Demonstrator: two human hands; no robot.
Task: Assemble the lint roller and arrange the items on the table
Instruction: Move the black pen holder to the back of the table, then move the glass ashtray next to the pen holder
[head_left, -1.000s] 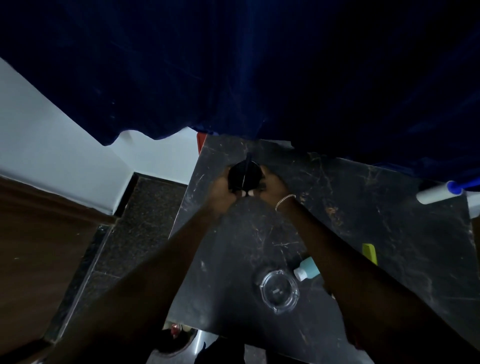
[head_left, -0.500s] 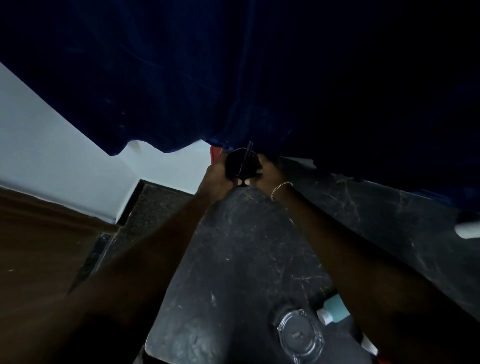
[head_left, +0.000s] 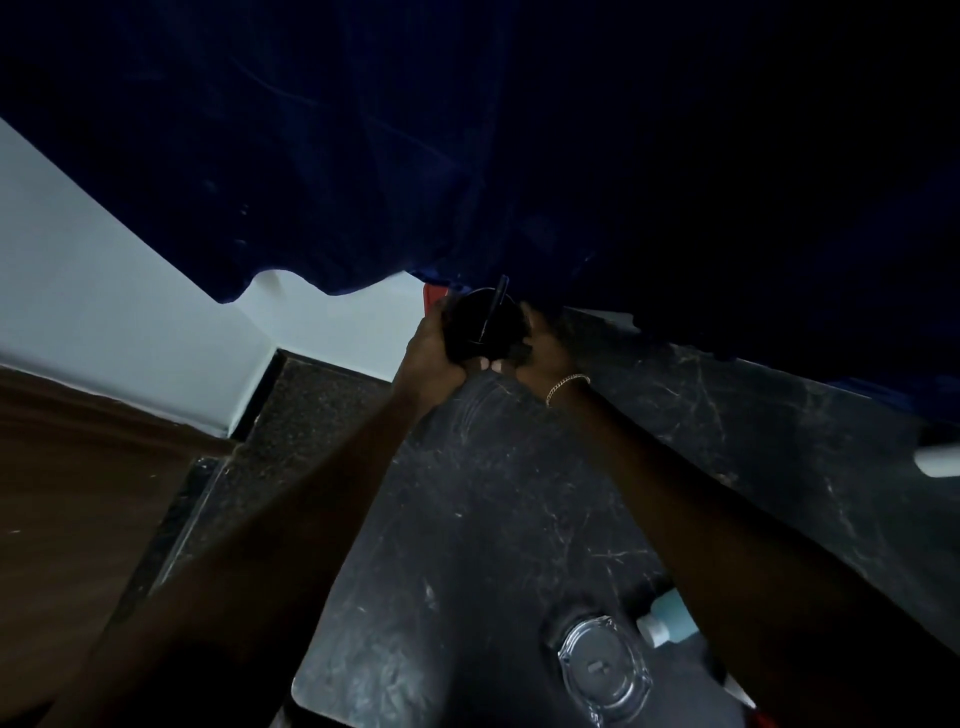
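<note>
Both my hands hold a round black cup (head_left: 480, 327) with a thin black pen (head_left: 492, 314) standing in it, at the far edge of the dark marble table (head_left: 519, 519). My left hand (head_left: 428, 353) grips its left side and my right hand (head_left: 545, 353), with a gold bracelet at the wrist, grips its right side. A white lint roller (head_left: 937, 457) pokes in at the right edge of the frame. Whether the cup rests on the table is hidden by my fingers.
A clear glass dish (head_left: 602, 670) and a teal bottle with a white cap (head_left: 667, 618) lie near the table's front edge under my right arm. A dark blue curtain (head_left: 467, 130) hangs over the far edge. White wall and speckled floor lie left.
Both hands have pushed the black cup farther away toward the curtain. The view has tilted up, so the glass dish and bottle sit lower in frame.
</note>
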